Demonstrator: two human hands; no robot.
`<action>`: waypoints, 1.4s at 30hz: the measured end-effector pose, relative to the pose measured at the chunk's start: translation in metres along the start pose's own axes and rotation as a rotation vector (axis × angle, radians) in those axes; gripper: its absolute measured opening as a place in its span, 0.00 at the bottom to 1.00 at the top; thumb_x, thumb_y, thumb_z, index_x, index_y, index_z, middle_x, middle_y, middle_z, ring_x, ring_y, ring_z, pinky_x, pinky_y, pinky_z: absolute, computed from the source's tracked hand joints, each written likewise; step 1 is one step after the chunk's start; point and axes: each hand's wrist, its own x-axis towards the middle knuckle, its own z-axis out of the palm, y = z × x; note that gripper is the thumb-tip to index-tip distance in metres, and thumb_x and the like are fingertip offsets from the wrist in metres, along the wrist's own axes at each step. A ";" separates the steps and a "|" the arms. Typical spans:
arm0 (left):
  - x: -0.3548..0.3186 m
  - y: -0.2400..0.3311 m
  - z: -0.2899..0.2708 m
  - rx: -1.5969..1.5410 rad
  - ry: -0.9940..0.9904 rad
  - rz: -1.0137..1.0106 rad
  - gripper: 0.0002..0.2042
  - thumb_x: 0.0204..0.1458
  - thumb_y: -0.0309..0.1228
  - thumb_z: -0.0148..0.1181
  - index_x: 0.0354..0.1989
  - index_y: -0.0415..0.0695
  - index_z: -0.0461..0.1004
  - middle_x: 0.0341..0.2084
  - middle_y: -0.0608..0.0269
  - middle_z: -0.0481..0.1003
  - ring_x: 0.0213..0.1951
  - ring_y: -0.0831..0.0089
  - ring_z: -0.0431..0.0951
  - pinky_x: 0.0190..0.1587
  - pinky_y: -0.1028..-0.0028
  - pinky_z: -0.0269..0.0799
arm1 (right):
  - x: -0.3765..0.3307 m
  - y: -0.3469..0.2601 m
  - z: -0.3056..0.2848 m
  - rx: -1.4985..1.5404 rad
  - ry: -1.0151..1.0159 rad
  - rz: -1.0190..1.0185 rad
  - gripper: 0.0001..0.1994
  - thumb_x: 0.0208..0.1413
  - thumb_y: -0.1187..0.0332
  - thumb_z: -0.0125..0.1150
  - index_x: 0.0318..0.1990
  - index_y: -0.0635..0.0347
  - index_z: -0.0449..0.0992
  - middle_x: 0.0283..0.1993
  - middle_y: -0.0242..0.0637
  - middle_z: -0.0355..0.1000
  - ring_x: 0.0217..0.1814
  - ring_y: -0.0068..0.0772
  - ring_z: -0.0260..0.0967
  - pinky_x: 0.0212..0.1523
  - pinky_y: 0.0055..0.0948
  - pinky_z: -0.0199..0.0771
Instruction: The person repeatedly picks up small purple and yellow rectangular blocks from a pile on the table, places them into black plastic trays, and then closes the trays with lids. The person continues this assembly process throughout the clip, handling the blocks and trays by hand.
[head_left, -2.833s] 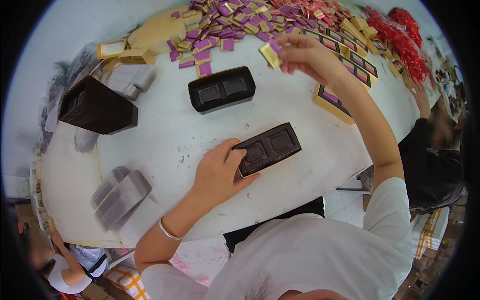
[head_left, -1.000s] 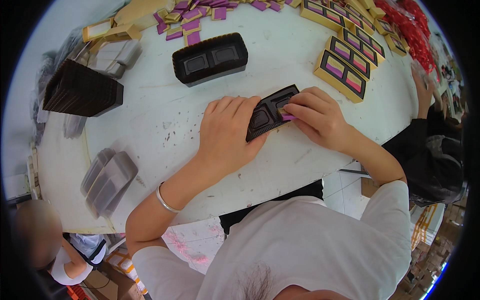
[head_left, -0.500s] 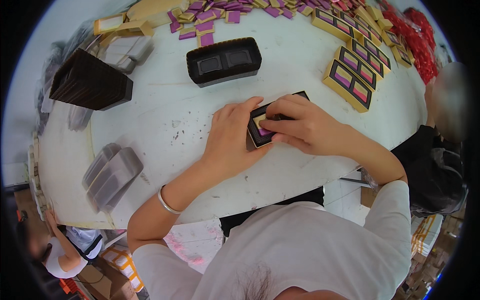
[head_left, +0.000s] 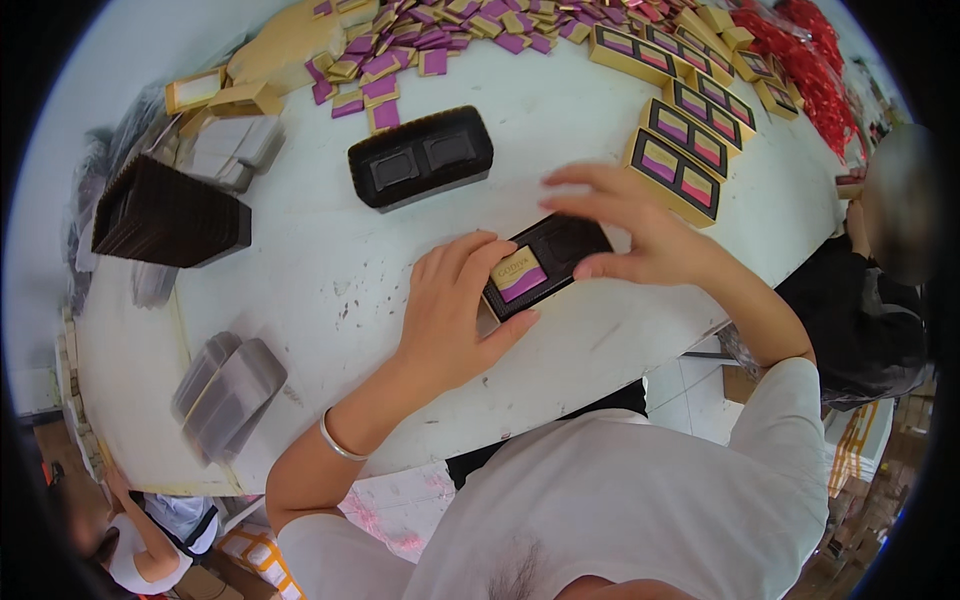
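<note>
My left hand (head_left: 448, 312) grips the left end of a small gold box with a black two-compartment tray (head_left: 538, 287) in it, thumb on the near side and fingers on the far side. A gold-and-purple wrapped square (head_left: 517, 275) lies flat in the left compartment. The right compartment shows bare black plastic. Above the box's right end hovers my right hand (head_left: 640, 225), fingers spread with nothing between them. Its thumb is close to the tray's edge; whether it touches, I cannot tell.
Beyond the box stands a stack of black trays (head_left: 420, 160); another stack (head_left: 170, 215) is at left. Clear plastic lids (head_left: 228, 390) lie near left. Wrapped squares (head_left: 433, 62) are heaped at the back. Filled boxes (head_left: 672, 172) stand far right. Other people sit on both sides.
My right hand has let go of the wrapped square and lifted away to the right, its fingers spreading. The square now lies uncovered in the left compartment. The view has shifted slightly.
</note>
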 end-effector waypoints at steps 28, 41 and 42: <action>0.012 -0.003 -0.005 -0.054 -0.037 -0.016 0.34 0.38 0.39 0.70 0.55 0.41 0.63 0.44 0.53 0.69 0.46 0.56 0.67 0.51 0.62 0.58 | 0.118 0.354 -0.131 -0.584 0.520 0.724 0.16 0.44 0.62 0.68 0.35 0.64 0.75 0.33 0.48 0.75 0.35 0.45 0.74 0.38 0.39 0.73; 0.009 -0.003 -0.003 -0.002 -0.017 0.015 0.33 0.41 0.40 0.68 0.56 0.41 0.62 0.46 0.52 0.69 0.47 0.54 0.67 0.52 0.60 0.58 | 0.068 0.108 -0.123 0.688 0.632 0.489 0.08 0.55 0.72 0.59 0.42 0.60 0.75 0.28 0.30 0.71 0.26 0.17 0.65 0.28 0.19 0.66; 0.008 -0.004 -0.002 0.002 -0.003 0.004 0.33 0.42 0.41 0.67 0.56 0.41 0.63 0.46 0.53 0.70 0.47 0.55 0.67 0.52 0.59 0.58 | 0.058 0.081 -0.115 0.691 0.510 0.483 0.10 0.55 0.73 0.58 0.45 0.60 0.74 0.28 0.29 0.71 0.27 0.17 0.64 0.29 0.18 0.66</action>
